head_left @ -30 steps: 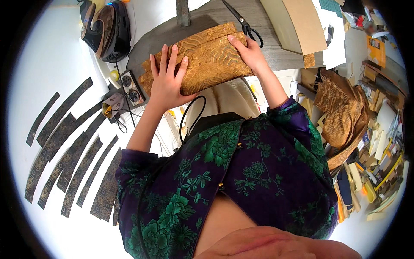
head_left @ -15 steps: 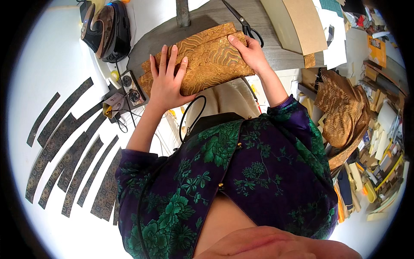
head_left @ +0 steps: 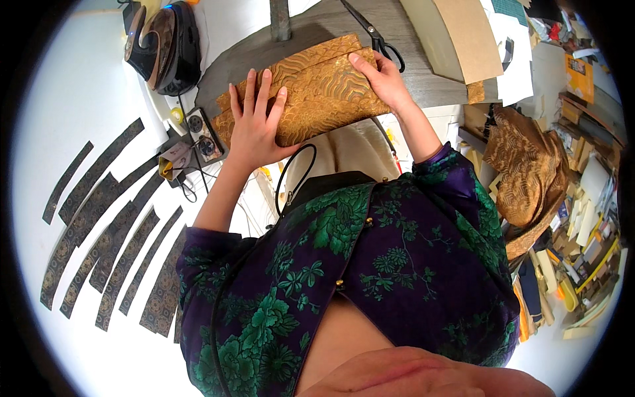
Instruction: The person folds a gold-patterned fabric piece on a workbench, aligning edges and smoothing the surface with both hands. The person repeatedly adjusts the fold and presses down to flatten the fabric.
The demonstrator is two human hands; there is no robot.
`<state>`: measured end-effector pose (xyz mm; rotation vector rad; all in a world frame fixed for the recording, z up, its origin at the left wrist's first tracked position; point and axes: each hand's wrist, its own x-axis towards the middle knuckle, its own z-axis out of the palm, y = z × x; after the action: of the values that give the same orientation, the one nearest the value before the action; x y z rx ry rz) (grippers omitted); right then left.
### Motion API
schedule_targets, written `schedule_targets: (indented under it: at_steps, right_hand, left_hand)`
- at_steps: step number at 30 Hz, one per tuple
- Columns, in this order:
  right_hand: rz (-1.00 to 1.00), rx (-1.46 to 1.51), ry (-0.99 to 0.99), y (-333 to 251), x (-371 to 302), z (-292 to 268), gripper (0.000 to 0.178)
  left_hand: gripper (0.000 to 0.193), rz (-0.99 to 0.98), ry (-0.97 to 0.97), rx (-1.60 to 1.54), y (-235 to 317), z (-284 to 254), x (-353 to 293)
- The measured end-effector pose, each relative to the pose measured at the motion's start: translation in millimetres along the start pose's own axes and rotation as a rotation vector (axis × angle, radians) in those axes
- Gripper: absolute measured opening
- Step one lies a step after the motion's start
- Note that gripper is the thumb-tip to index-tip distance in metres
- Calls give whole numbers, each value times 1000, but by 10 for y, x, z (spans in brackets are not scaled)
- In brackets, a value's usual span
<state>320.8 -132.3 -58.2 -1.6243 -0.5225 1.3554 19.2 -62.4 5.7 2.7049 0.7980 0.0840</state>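
A gold-brown brocade fabric (head_left: 324,89) with a wavy raised pattern lies over the near edge of a dark grey tabletop (head_left: 231,66), with a long fold or seam along its far side. My left hand (head_left: 254,129) rests flat on its left part, fingers spread and thumb at the near edge. At the right end my right hand (head_left: 387,83) grips the cloth, thumb on top; the fingertips beneath are hidden. Black-handled scissors (head_left: 380,43) lie just beyond my right hand.
At the far left stands a dark iron (head_left: 169,49), its cord running past a power strip (head_left: 204,135). Dark patterned strips (head_left: 122,228) lie on a white surface at left. A cardboard-coloured box (head_left: 456,36) stands at far right. More gold fabric (head_left: 529,169) hangs at right beside piled scraps (head_left: 589,218).
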Motion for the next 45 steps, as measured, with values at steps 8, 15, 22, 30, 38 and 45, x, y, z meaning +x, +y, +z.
schedule_targets:
  at_steps: [8, 15, 22, 30, 38, 45]
  right_hand:
    - [63, 45, -79, -49, 7, -38, 80]
    - [52, 8, -84, 3, 38, -56, 79]
    - [31, -103, -115, -3, 77, -96, 82]
    - [143, -38, -75, -134, -42, -8, 74]
    - [126, 40, -66, -77, -9, -16, 70]
    - [80, 82, -120, 137, 40, -25, 100]
  left_hand:
    - [136, -53, 4, -29, 40, -24, 20]
    - [136, -67, -34, -11, 45, -35, 40]
    - [137, -77, -46, -3, 51, -39, 39]
    - [136, -75, -28, -6, 47, -32, 23]
    - [137, -73, -42, -1, 37, -13, 43]
    - [135, -26, -18, 33, 37, -2, 48]
